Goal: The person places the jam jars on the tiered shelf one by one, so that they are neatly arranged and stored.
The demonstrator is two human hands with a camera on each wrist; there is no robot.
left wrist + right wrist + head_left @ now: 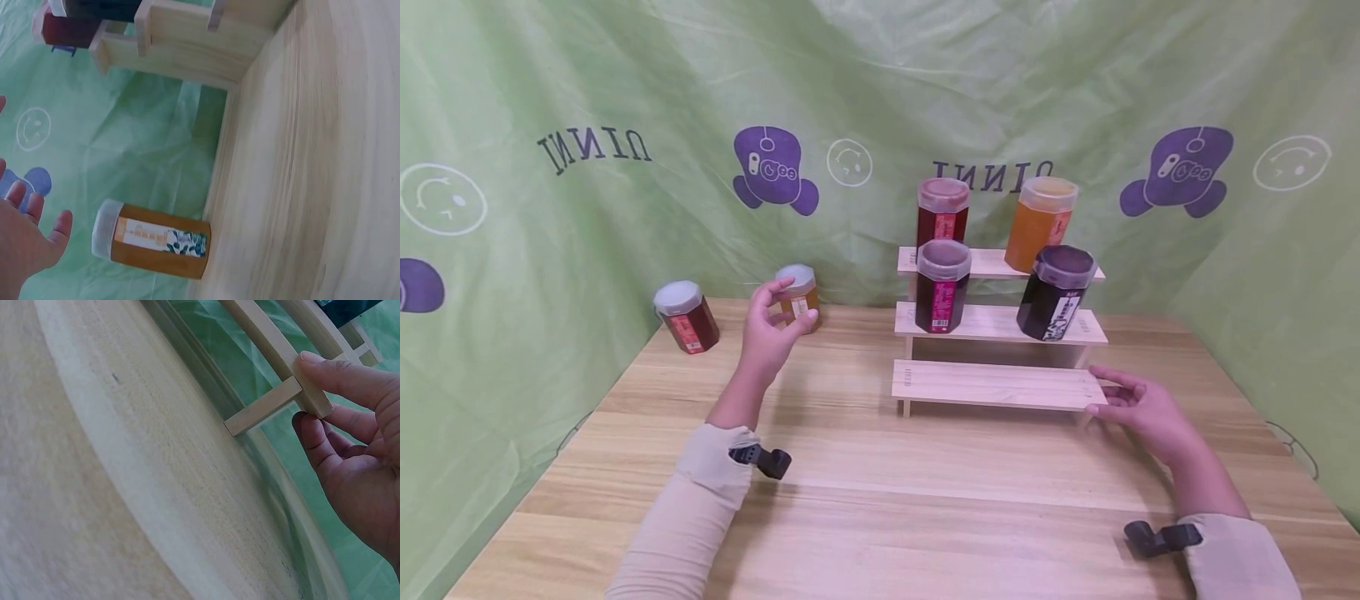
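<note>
My right hand (1146, 412) pinches the right end of the lowest tier of a three-tier wooden display stand (992, 385). In the right wrist view its thumb (337, 375) lies on one face of the board, with fingers curled at the other. My left hand (769, 333) is raised near an amber-coloured jar (806, 305) with a whitish lid. The left wrist view shows that jar (159, 240) standing apart from the spread fingers, its label in sight. Left of the hand stands a dark red jar (691, 321) with a white lid.
On the stand's top tier are a red jar (942, 218) and an orange jar (1040, 229). The middle tier bears a dark purple jar (942, 292) and a near-black jar (1052, 296). A green printed curtain (850, 75) hangs behind the wooden table (925, 508).
</note>
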